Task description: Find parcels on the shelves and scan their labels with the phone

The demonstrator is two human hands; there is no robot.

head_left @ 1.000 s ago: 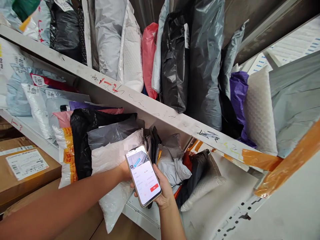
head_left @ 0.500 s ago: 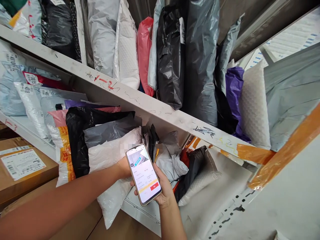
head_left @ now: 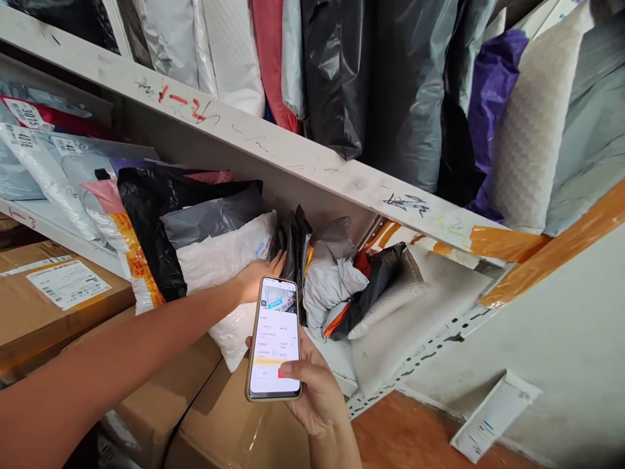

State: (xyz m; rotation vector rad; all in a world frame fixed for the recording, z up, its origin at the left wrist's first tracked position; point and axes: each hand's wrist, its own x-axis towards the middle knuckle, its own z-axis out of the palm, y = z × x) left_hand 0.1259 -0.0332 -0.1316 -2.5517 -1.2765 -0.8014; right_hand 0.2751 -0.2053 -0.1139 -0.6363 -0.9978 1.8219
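Observation:
My right hand (head_left: 312,391) grips a smartphone (head_left: 274,339) with its lit screen facing me, the thumb resting on the lower part of the screen. My left hand (head_left: 261,273) reaches across from the left and lies flat on a white plastic parcel (head_left: 224,260) on the lower shelf, fingers stretched toward a black parcel (head_left: 293,251) beside it. The phone hides part of the white parcel.
A tilted grey metal shelf board (head_left: 312,166) with scribbled marks divides two rows of plastic mail bags. Upright bags (head_left: 400,85) fill the upper row. Cardboard boxes (head_left: 58,293) stand below at left. An orange-taped upright (head_left: 551,251) runs at right, above a wooden floor (head_left: 415,436).
The view has tilted downward. The phone came lower and nearer to me, and my thumb now rests on its screen. My left hand's fingers now show, laid on the white parcel.

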